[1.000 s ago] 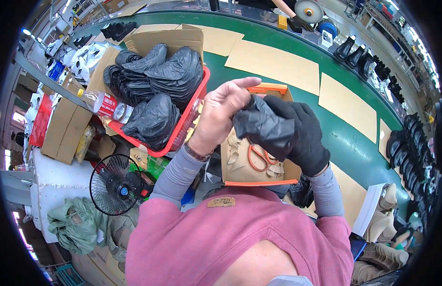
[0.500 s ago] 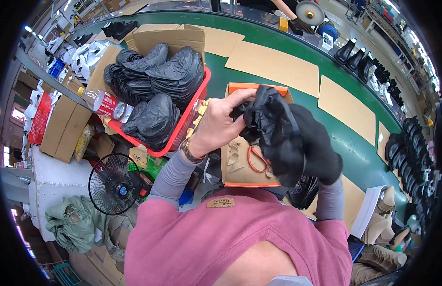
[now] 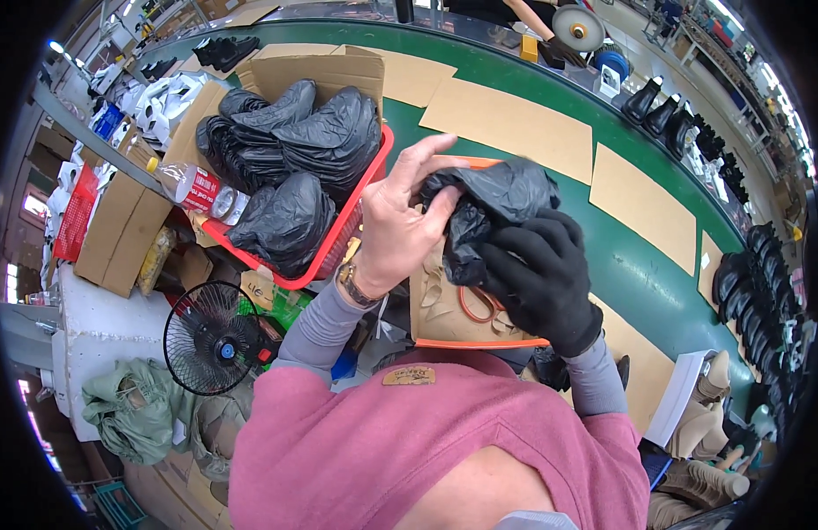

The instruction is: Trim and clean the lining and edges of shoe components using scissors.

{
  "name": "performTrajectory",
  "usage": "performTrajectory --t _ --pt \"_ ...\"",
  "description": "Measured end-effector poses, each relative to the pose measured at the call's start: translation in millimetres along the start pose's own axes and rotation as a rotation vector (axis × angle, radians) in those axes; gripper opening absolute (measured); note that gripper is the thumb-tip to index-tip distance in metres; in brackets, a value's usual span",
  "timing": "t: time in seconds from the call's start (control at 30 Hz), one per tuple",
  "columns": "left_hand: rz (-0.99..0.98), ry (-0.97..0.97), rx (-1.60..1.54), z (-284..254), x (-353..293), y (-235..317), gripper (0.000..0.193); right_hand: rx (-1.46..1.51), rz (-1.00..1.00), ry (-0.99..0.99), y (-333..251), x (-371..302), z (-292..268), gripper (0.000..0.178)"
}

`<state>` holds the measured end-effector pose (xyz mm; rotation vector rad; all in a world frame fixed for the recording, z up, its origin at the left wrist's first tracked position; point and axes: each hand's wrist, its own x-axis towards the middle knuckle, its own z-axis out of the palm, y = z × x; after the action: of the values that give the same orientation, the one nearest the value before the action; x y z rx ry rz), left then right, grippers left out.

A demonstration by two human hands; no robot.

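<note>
My bare left hand (image 3: 395, 221), a watch at its wrist, grips the edge of a crumpled black plastic bag (image 3: 515, 188), the thumb hooked over its rim. Black-gloved, my right hand (image 3: 550, 278) holds the same bag from below and the right. Whether anything is inside the bag cannot be seen. Under my hands stands an orange-rimmed box (image 3: 435, 342) with tan scraps (image 3: 433, 296) and a red-handled tool (image 3: 479, 309), its working end hidden. To the left, a red basket (image 3: 338, 243) holds a carton with several black plastic-covered bundles (image 3: 325, 132).
Tan cardboard sheets (image 3: 506, 115) lie along the green table (image 3: 643, 238). A bottle (image 3: 197, 190) leans on the basket's left side. A black fan (image 3: 213, 338) stands at lower left. Black boots (image 3: 660, 110) line the far right; beyond the table a co-worker's gloved hand (image 3: 559, 53) is near a wheel.
The bag has turned from hanging upright to lying more level, its rim spread toward my left hand. My right hand has moved lower and slightly left, and my left fingers have opened wider.
</note>
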<state>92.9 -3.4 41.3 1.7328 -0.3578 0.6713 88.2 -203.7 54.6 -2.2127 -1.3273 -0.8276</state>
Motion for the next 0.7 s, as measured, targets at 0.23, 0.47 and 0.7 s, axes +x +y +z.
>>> performTrajectory --t 0.23,0.47,0.7 --pt "-0.016 -0.173 -0.198 7.0 -6.0 6.8 0.031 0.005 0.195 0.266 19.9 4.5 7.8 0.05" --pt "-0.16 -0.279 -0.02 1.8 -6.4 6.4 0.04 0.104 0.186 -0.119 20.5 12.0 -8.7 0.048" --pt "-0.404 -0.205 -0.221 -1.9 -2.4 3.0 0.033 0.182 0.281 -0.028 17.1 4.7 3.3 0.05"
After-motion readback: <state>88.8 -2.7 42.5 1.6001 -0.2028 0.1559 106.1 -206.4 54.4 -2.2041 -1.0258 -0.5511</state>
